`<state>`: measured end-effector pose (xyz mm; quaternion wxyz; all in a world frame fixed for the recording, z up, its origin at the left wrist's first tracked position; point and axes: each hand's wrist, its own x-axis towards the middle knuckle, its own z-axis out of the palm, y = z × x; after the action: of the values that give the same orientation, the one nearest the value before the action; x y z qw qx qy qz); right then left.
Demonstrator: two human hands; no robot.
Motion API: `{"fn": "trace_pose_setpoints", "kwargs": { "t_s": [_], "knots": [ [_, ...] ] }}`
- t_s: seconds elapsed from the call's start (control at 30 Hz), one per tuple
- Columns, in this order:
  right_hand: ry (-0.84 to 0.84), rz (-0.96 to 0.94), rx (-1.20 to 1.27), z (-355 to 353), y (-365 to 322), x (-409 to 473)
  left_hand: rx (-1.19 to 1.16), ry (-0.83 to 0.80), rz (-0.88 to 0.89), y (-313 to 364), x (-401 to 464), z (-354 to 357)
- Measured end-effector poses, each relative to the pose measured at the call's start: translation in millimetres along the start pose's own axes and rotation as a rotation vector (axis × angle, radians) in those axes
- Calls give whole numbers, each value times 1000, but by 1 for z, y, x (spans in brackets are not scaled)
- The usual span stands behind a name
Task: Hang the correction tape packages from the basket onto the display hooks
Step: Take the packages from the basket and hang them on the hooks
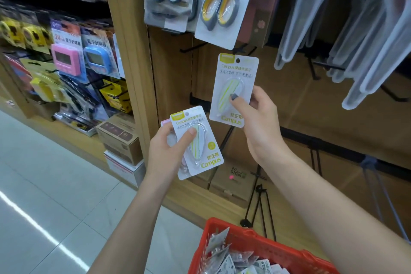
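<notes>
A red basket (242,244) sits lowest in view, cut off by the bottom edge, with a jumble of packages (235,260) inside that are too small to read. Above it, the left hand (165,153) grips a small stack of correction tape packages (198,142), thumb pressed on the front blister; the stack's long axis tilts, top leaning left, and a pink-edged card behind is mostly hidden. The right hand (255,118) pinches a single package (234,89) held nearly upright, its hang hole at the top, just below a black display hook (193,48). Both cards read "Campus". Packaged scissors (220,0) hang beyond, their tops cropped.
</notes>
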<state>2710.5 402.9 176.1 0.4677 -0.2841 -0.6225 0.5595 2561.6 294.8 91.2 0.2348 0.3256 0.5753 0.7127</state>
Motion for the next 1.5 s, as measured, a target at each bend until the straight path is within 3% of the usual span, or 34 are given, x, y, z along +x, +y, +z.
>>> {"fn": "trace_pose_setpoints", "kwargs": {
  "t_s": [0.23,0.6,0.83,0.97,1.23,1.43,1.5],
  "knots": [
    [96,-26,-46,6,6,-2,11,9,-15,-2,1,2],
    [227,313,71,-5,22,96,28,8,-35,-3,0,7],
    [274,392,-19,-14,23,138,-1,-7,-39,-4,6,11],
    [280,429,56,-11,22,141,-5,-14,-36,-4,9,16],
    [116,613,-26,-1,35,92,-28,-26,-47,1,10,21],
    [-384,528,-15,11,28,7,4,40,-11,3,10,14],
    [-405,487,-76,13,25,-8,16,38,0,6,10,12]
  ]
}}
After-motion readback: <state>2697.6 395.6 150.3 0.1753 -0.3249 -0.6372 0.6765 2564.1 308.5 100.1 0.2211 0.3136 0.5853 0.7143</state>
